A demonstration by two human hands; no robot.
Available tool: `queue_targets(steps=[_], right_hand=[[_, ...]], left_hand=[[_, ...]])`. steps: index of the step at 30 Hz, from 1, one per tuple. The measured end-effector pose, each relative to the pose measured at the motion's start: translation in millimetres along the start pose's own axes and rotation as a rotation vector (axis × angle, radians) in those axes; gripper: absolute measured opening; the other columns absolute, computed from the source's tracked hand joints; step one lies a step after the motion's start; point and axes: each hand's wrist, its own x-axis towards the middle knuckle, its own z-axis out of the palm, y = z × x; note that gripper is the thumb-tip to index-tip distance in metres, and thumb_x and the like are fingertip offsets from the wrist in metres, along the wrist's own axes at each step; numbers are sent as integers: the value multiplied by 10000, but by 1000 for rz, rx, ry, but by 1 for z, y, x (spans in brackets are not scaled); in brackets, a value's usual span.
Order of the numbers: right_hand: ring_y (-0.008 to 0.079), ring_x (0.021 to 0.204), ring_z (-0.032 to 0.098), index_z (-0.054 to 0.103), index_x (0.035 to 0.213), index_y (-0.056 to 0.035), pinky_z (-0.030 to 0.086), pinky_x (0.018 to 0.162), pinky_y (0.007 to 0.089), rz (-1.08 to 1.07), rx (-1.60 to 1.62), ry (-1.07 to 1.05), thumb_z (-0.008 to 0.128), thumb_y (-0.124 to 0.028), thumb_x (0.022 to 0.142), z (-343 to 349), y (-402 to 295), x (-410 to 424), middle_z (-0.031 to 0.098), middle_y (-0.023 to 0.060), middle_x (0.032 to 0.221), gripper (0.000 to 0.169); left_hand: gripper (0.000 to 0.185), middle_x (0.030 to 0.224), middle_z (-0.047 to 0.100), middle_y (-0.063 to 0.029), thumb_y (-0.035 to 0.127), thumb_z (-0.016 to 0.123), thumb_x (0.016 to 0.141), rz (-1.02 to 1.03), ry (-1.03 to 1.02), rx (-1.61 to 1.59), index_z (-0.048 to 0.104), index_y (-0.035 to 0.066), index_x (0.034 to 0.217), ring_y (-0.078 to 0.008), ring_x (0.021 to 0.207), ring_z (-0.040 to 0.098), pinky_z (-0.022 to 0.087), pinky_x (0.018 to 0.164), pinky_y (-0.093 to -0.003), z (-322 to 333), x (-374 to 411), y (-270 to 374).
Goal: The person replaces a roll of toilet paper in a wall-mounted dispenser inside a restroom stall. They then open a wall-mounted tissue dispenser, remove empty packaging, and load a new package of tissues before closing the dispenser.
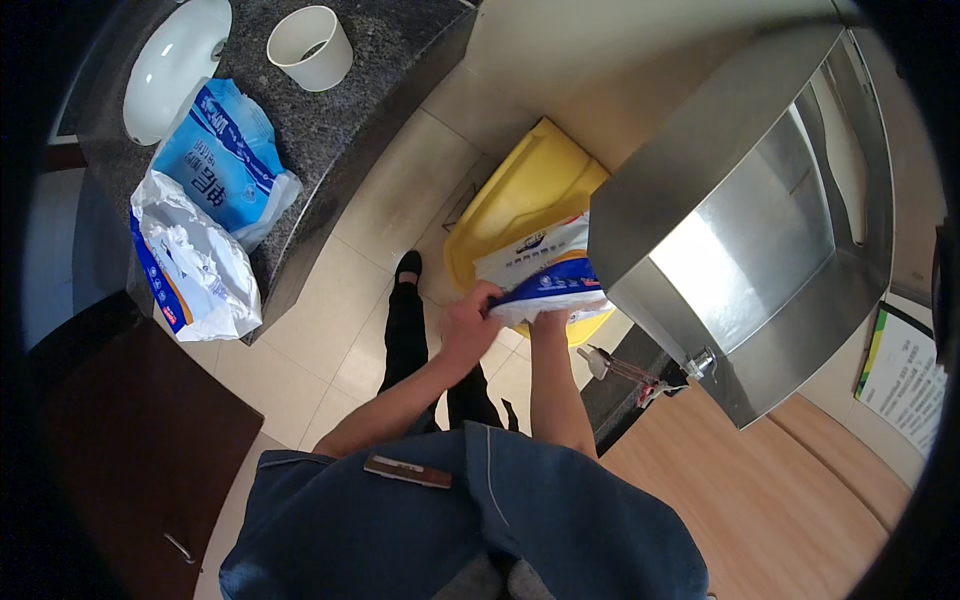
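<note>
A white-and-blue printed plastic package (559, 262) lies between my hands, over a yellow plastic bin (517, 195). My left hand (472, 319) grips its near edge. At the package's near opening is my right hand (551, 321), its fingers hidden by the film. The far right end of the package passes out of sight behind an opened stainless steel dispenser box (675, 142). Inside the box, the bare metal back shines with reflected light.
On the dark stone counter (375, 82) are crumpled blue packaging (217, 161), an opened white package (202, 262), a white cup (311, 49) and a white basin (176, 67). Keys (645, 386) hang at the dispenser's lock (701, 364). A dark cabinet door (142, 442) stands left.
</note>
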Motion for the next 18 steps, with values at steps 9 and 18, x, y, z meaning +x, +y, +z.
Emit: queue_targets(steps=[9,18], right_hand=[[300,1145,473,207,1353,-77,427,939,413,5,-70,15,602,-52,777,-1,6,4,426,113,1264,699],[349,1099,475,322,1305,-63,396,918,464,-393,-1280,242,793,-162,596,59,-4,-75,479,161,1188,857]], left_hand=[[211,551,511,-56,-6,570,743,30,3,42,576,27,951,-95,480,468,374,463,-262,-5,20,2],[178,520,519,-67,8,543,755,-84,-4,-126,548,39,930,-117,457,490,376,464,-297,2,25,10]])
